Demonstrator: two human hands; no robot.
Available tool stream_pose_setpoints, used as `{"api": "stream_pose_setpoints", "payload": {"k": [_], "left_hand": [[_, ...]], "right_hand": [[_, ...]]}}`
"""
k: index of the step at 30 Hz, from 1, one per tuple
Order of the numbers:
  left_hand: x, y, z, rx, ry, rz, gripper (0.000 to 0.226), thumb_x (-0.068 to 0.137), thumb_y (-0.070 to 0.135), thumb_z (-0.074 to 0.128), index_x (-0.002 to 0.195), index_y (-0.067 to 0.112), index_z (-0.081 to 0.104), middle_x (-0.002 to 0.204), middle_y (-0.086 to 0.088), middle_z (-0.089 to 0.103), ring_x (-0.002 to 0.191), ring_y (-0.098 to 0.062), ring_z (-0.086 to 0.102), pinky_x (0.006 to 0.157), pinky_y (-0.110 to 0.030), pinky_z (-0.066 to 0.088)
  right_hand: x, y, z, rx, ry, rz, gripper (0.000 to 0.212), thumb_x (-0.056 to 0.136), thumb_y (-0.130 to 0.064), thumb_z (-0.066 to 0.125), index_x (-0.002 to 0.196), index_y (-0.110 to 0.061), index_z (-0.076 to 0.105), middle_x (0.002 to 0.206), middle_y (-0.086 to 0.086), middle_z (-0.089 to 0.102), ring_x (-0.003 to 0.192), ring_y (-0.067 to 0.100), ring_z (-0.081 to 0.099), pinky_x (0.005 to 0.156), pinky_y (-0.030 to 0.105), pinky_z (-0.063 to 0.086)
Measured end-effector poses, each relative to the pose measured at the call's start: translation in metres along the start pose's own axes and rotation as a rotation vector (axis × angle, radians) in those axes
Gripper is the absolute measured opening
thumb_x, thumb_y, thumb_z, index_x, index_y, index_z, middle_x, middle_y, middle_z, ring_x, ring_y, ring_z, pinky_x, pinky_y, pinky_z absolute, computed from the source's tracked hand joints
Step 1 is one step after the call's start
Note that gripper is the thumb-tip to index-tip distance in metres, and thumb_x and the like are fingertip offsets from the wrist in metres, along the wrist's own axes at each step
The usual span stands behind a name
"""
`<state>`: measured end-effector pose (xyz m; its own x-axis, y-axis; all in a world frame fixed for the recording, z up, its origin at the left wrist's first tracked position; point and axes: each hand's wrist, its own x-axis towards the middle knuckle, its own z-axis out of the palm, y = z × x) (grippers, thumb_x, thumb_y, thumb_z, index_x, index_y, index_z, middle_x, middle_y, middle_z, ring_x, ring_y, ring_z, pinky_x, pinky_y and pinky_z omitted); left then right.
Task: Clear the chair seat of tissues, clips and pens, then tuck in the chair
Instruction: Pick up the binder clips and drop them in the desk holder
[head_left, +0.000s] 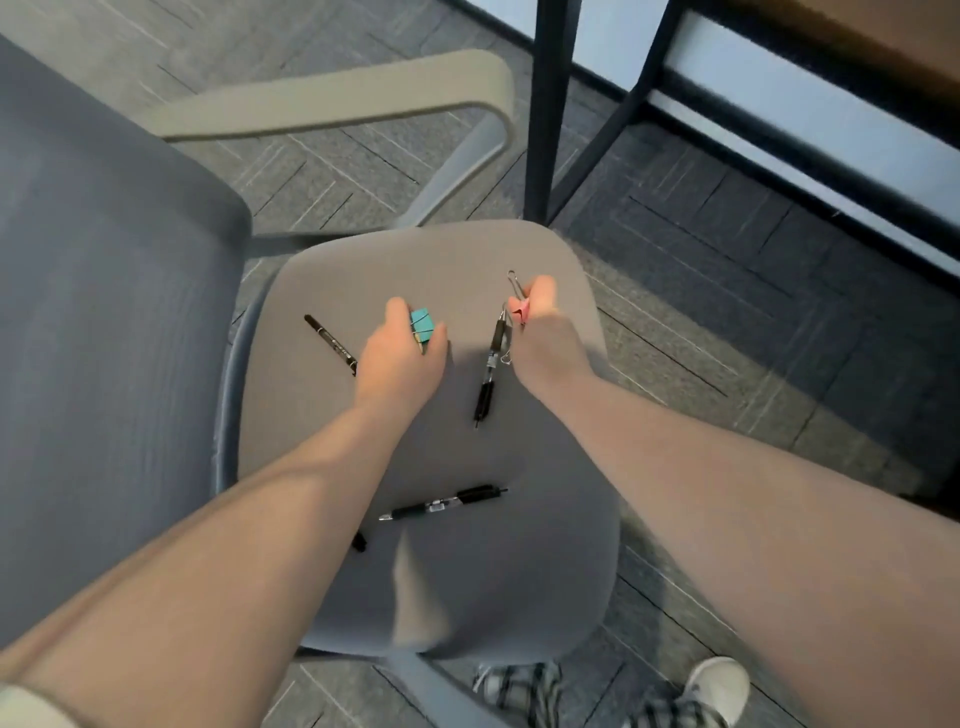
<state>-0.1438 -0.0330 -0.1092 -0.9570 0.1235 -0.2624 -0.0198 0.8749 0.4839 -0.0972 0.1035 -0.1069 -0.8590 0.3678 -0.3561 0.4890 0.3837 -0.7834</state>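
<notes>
Office, grey carpet tiles (701, 218), armed chair (441, 260), black desk legs (545, 104)

Soft even daylight; my forearms cast faint shadows on the chair seat (457, 260); edges warped, slightly motion-blurred.

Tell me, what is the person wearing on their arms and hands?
Nothing on the hands: the left hand and the right hand are bare, with no gloves, rings or watch showing. Both forearms are bare too. Only a pale sleeve edge peeks in at the bottom left corner, on the left arm.
</notes>
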Motion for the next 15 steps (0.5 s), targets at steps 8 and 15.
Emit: {"api": "stream_pose_setpoints", "payload": {"k": [8, 15], "left_hand": [[-0.034, 0.129, 0.003, 0.013, -0.12, 0.261, 0.036, 0.091, 0.035, 0.053, 0.112, 0.007, 0.044, 0.105, -0.02, 0.064, 0.097, -0.039, 0.059, 0.079, -0.041, 0.048], [-0.094, 0.276, 0.019, -0.024, -0.169, 0.457, 0.033, 0.092, 0.035, 0.052, 0.115, 0.012, 0.044, 0.104, -0.013, 0.065, 0.091, -0.031, 0.06, 0.074, -0.034, 0.045]], "right_hand": [[-0.041, 0.009, -0.131, -0.045, 0.113, 0.032, 0.02, 0.097, -0.004, 0.031, 0.118, -0.005, 0.033, 0.108, 0.007, 0.056, 0.097, 0.027, 0.056, 0.078, 0.035, 0.041], [-0.088, 0.032, -0.277, -0.066, 0.326, -0.045, 0.011, 0.101, -0.012, 0.035, 0.097, -0.014, 0.025, 0.084, 0.003, 0.046, 0.053, 0.007, 0.037, 0.058, 0.03, 0.032]]}}
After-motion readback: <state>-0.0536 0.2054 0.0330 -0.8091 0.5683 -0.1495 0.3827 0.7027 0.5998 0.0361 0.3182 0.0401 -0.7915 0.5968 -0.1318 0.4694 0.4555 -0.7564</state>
